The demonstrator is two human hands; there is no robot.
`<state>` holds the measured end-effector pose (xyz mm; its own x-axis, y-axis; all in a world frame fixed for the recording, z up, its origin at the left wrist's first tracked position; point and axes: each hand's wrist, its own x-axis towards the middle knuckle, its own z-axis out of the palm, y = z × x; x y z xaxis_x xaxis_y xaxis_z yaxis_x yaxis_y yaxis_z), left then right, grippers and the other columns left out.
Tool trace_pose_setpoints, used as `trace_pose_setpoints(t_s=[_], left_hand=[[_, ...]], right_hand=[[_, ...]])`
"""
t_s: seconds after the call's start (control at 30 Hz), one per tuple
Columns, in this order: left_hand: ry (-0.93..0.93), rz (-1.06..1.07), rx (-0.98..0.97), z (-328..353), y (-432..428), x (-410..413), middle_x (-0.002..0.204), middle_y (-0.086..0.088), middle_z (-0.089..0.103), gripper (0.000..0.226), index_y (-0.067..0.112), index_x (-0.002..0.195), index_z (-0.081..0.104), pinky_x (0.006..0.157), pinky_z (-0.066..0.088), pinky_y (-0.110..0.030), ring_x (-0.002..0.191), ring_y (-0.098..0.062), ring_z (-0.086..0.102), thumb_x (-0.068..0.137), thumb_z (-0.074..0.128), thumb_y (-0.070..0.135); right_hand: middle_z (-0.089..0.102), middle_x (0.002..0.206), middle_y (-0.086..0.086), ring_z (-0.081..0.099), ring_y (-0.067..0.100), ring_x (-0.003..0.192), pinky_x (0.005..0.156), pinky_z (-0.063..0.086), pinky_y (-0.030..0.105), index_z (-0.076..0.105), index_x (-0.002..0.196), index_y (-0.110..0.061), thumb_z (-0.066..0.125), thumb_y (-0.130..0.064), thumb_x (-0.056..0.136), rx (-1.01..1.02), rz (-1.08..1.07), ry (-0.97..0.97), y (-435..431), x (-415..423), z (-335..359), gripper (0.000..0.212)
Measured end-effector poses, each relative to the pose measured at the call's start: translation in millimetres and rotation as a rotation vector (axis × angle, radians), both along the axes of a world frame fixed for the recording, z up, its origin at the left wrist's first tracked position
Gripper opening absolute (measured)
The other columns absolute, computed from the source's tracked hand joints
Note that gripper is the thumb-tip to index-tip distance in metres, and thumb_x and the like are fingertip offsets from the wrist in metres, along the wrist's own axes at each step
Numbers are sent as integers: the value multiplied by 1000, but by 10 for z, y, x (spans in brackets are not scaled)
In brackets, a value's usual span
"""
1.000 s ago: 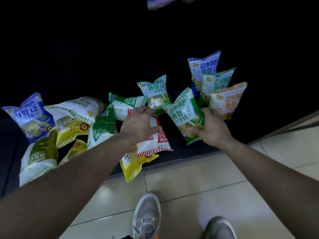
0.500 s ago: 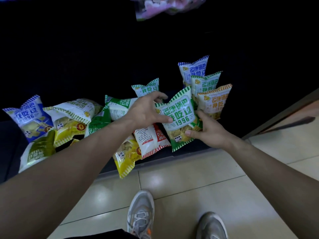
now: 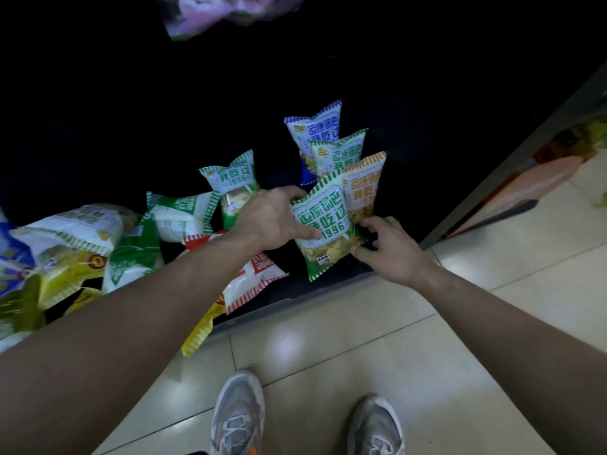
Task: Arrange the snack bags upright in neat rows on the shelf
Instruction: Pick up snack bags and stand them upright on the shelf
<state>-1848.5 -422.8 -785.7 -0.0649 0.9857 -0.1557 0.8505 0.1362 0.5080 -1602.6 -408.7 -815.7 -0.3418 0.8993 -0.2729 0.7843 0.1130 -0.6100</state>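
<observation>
Green-striped bag point(image 3: 325, 224); orange-striped bag point(image 3: 364, 185); blue-striped bag point(image 3: 317, 133); red-striped bag point(image 3: 259, 277); top packet point(image 3: 223, 11) possibly pink.

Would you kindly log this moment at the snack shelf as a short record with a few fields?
setting: low dark shelf at floor level, tiled floor in front
left hand: gripping the left edge of the green bag
right hand: at that bag's lower right corner
upright row: blue bag, second green bag, orange bag, one behind another at right
untidy pile: red bag, yellow bag and others lying flat at left
state of task: green bag tilted, not yet set in the row
</observation>
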Motion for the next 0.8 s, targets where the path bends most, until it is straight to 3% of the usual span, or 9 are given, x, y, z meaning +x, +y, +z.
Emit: trace_pose_setpoints(t_s=[0.13, 0.27, 0.4, 0.7, 0.8], left_hand=[[171, -95, 51, -144, 263, 441, 127, 1, 63, 95, 36, 138, 47, 68, 45, -28, 110, -22, 60, 55, 77, 72], [308, -170, 108, -260, 482, 795, 118, -1, 66, 87, 34, 135, 50, 68, 42, -30, 106, -24, 61, 59, 77, 68], [371, -211, 130, -355, 588, 1038, 111, -2, 66, 81, 28, 129, 54, 68, 43, -32, 101, -27, 61, 61, 78, 64], [542, -269, 308, -480, 537, 1167, 120, -5, 55, 77, 22, 127, 50, 89, 40, -43, 111, -29, 48, 66, 76, 60], [489, -275, 257, -455, 522, 1174, 125, -6, 53, 79, 21, 131, 48, 94, 39, -44, 116, -30, 46, 68, 76, 58]], right_hand=[[39, 140, 8, 59, 25, 109, 99, 47, 40, 31, 150, -22, 67, -43, 88, -69, -46, -94, -39, 337, -115, 75], [41, 142, 12, 54, 28, 120, 102, 42, 35, 26, 152, -21, 65, -43, 89, -74, -67, -151, -43, 537, -199, 78], [42, 141, 11, 49, 27, 126, 104, 42, 42, 25, 151, -20, 62, -44, 90, -101, -46, -177, -33, 633, -234, 75], [39, 139, 10, 50, 30, 125, 102, 43, 42, 30, 149, -19, 61, -43, 91, -142, 9, -176, -82, 687, -267, 70], [39, 139, 10, 50, 29, 125, 102, 44, 42, 31, 149, -19, 61, -42, 91, -148, 18, -176, -89, 652, -229, 70]])
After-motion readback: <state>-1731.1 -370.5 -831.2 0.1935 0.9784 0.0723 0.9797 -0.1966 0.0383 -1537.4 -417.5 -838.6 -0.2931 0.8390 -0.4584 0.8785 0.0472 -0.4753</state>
